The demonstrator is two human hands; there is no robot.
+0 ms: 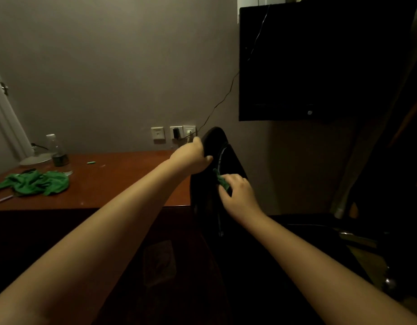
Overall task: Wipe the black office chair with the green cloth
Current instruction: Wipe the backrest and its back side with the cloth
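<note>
- Left grip (194, 157): clamped over the top edge of the black office chair (215, 137), fingers wrapped out of sight behind the backrest, apparently steadying it.
- Right grip (238, 193): closed on the green cloth (222, 181), pressing the wad against the near face of the backrest, just below and right of the left grip.
- Green cloth: bunched, poking out to the far left of the right grip, touching the chair; no clear long axis while wadded.
- Backrest long axis: rising from near and low to far and high, top edge pointing toward the wall; seat lost in the dark below.
- Likely next stroke: along that axis, either down toward the near end or up toward the left grip; right grip the nearer one to the lower stretch.
- Little room between the two grips near the top, so probably more travel available downward.
- Second green heap (38, 184): lying well apart on the surface (123, 181), far to the left.
</note>
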